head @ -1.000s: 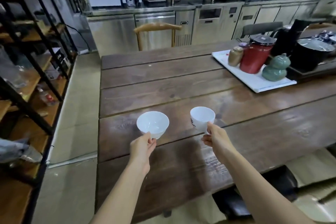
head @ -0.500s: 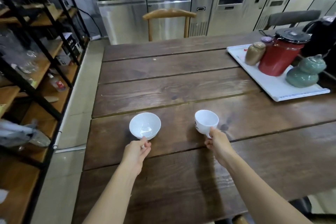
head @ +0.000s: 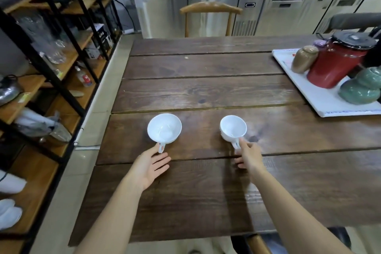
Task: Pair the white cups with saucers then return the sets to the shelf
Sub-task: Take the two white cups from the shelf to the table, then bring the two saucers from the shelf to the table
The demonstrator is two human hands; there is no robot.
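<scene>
Two white cups stand upright on the dark wooden table (head: 206, 88), handles toward me. The wider left cup (head: 164, 128) has my left hand (head: 150, 166) just behind it, palm up and fingers spread, one fingertip beside the handle. The narrower right cup (head: 233, 128) carries a small print on its side. My right hand (head: 248, 156) sits behind it, index finger touching the handle and thumb away from it. White dishes (head: 9, 213) lie on the low shelf at far left; whether they are saucers I cannot tell.
A black-framed wooden shelf (head: 68, 97) with glassware runs along the left, across a narrow floor strip. A white tray (head: 321, 107) at the right holds a red pot (head: 338, 64), brown jar (head: 304, 59) and green jar (head: 360, 88). A wooden chair (head: 210, 6) stands at the table's far side.
Both cups came down from the air onto the table. My hands, which gripped the handles, have let go and opened. My view has shifted closer and left.
</scene>
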